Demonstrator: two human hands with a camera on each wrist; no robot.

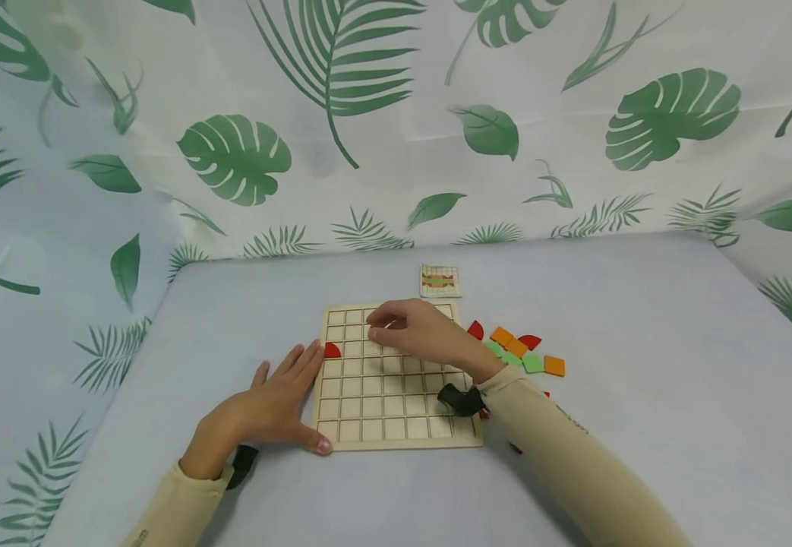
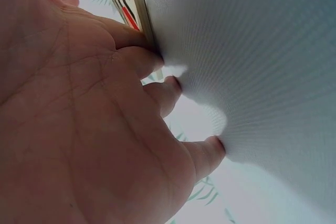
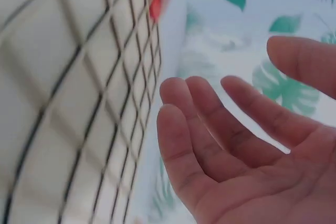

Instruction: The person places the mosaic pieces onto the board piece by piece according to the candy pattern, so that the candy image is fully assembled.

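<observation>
In the head view, we see the left hand (image 1: 269,410) with fingers spread along the left edge of one grid board (image 1: 351,410), thumb at its near corner. The right hand (image 1: 423,330) hovers over the board, bent at the wrist, fingers loosely curved. We count one red piece (image 1: 332,350) on the board, one card (image 1: 440,281) beyond, and three orange squares (image 1: 554,365) visible at right.

In the left wrist view, we see fingertips touching the tabletop (image 2: 273,103).

In the right wrist view, we see thumb and fingers apart, pinching nothing.
</observation>
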